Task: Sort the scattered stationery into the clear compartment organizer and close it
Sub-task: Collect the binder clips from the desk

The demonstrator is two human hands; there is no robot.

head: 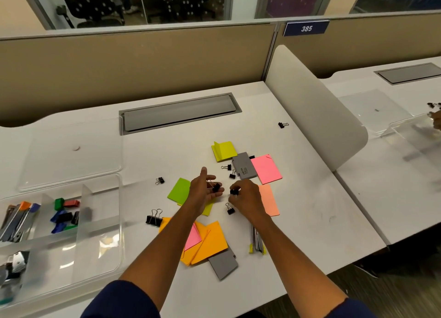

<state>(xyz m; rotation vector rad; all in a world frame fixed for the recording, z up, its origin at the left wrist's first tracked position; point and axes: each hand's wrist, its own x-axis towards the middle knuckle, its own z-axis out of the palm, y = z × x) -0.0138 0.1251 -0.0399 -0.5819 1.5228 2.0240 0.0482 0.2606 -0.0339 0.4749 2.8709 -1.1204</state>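
My left hand [205, 191] is palm up over the green sticky pad [179, 190], cupping a small black binder clip [216, 187]. My right hand [247, 199] pinches another small black binder clip [234, 191] between its fingertips, just right of the left palm. More black clips lie loose on the desk: one below my right hand [230, 209], two by the grey box [244, 166], a large pair [154, 218], one at the left [160, 180], one far back [283, 125]. The clear compartment organizer [95, 250] sits open at the left, its lid [71, 155] flat behind it.
Yellow [224, 151], pink [266, 168], peach [270, 201] and orange [210, 242] sticky pads, a grey pad [223, 265] and a yellow-capped pen bundle [257, 242] litter the desk. A white divider [315, 117] borders the right. The organizer holds pens and coloured clips.
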